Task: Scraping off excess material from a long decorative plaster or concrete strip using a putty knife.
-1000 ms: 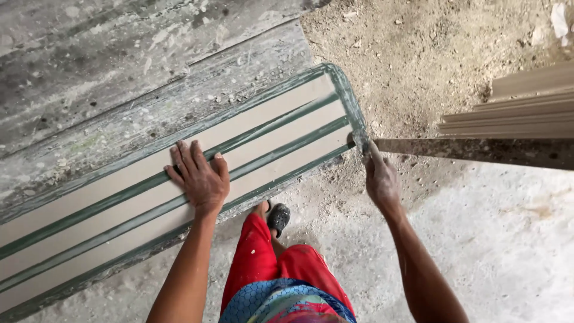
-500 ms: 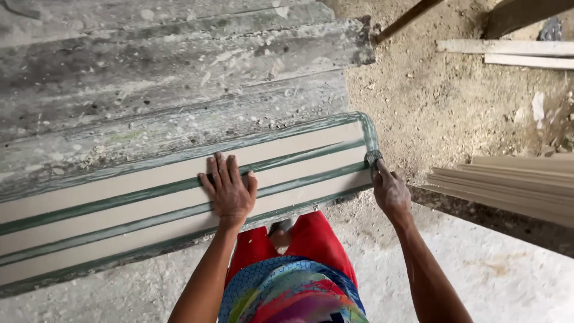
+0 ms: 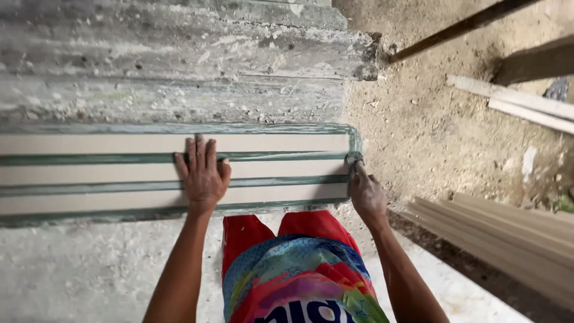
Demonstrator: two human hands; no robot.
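A long green metal mould (image 3: pixel 353 136) lies across a concrete slab, holding three pale strips (image 3: pixel 89 145) separated by green dividers. My left hand (image 3: pixel 202 174) rests flat, fingers spread, on the strips near the mould's middle. My right hand (image 3: pixel 365 192) grips the mould's right end at its rounded rim, fingers curled over the edge. Below me are my red trousers (image 3: pixel 311 226) and a colourful shirt.
Weathered concrete slabs (image 3: pixel 179 54) stretch beyond the mould. A stack of pale slats (image 3: pixel 508 239) lies at the right. Loose boards (image 3: pixel 520 101) and a dark pole (image 3: pixel 460 27) rest on the dirt ground at upper right.
The view has shifted so the mould now lies level across the frame. My left hand stays flat on the strips; my right hand remains at the mould's right end.
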